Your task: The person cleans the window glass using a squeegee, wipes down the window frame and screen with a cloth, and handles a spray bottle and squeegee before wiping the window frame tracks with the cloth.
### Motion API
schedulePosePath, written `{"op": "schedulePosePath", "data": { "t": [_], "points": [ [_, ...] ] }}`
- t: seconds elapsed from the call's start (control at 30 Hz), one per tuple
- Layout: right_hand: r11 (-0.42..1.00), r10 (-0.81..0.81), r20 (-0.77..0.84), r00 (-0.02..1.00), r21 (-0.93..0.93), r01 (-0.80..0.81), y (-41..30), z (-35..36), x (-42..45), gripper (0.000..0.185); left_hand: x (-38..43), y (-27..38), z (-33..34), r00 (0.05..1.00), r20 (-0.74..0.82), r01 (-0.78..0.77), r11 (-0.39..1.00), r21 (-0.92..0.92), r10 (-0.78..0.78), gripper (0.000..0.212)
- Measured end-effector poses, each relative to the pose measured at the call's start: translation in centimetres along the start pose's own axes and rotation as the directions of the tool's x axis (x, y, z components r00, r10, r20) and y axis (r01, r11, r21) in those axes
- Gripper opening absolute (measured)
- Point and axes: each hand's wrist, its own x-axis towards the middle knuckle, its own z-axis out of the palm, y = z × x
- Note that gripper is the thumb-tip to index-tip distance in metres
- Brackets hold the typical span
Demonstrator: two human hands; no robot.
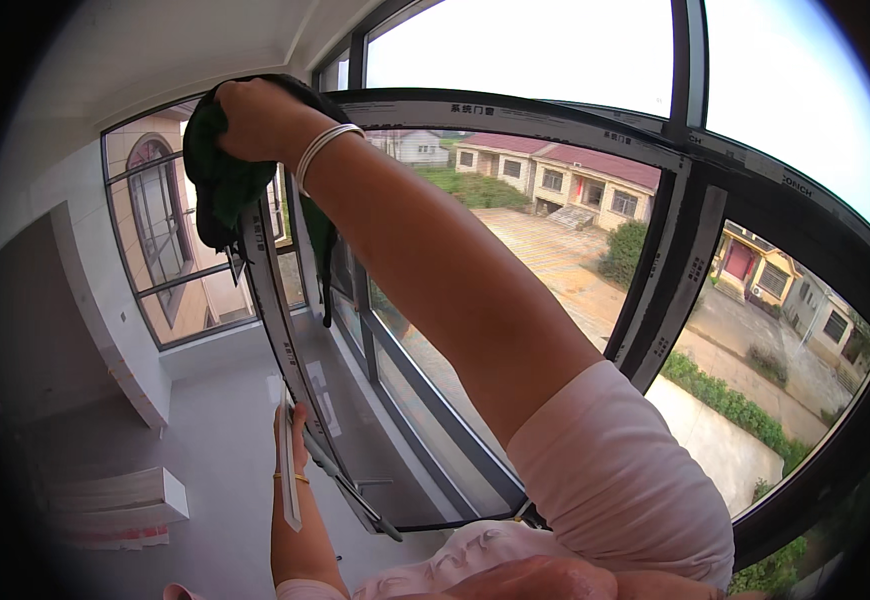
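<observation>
A dark green cloth point(217, 176) is bunched over the upper corner of an open window sash point(285, 341). My right hand point(251, 116), at the end of an outstretched arm with pale bangles, presses and grips it there. Part of the cloth hangs down behind my wrist. Lower down, my left hand point(292, 435) is at the edge of the same sash, with a narrow pale strip point(290, 487) running along the palm and forearm. Whether that strip is held or fixed to the sash is unclear. Beside my left hand is a grey window handle point(322, 457). Printed film covers the sash profile.
Dark fixed window frames point(694, 180) with film strips stand at the right. A side window point(179, 225) is at the back left. A pale boxlike object point(168, 495) is on the grey floor point(213, 427). Houses and shrubs show outside.
</observation>
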Motion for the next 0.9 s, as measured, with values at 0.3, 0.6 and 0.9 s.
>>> {"op": "schedulePosePath", "data": {
  "t": [0.3, 0.6, 0.9],
  "points": [
    [0.990, 0.133, 0.051, 0.990, 0.032, -0.134, 2.1, -7.7, -6.1, 0.051, -1.4, 0.3, -0.1, 0.999, -0.028, -0.037, 0.995, 0.090, 0.040, 0.048],
    [0.954, 0.231, -0.173, 0.957, -0.152, -0.258, 12.1, -21.3, -21.3, 0.049, 1.4, -1.8, -1.9, 1.000, 0.002, -0.023, 0.996, 0.091, 0.023, 0.062],
    [0.828, 0.484, -0.423, 0.766, -0.062, -0.558, 13.3, -24.7, -26.4, 0.046, 2.9, -3.5, -3.0, 0.977, 0.070, 0.206, 0.974, -0.091, -0.200, 0.087]
  ]
}}
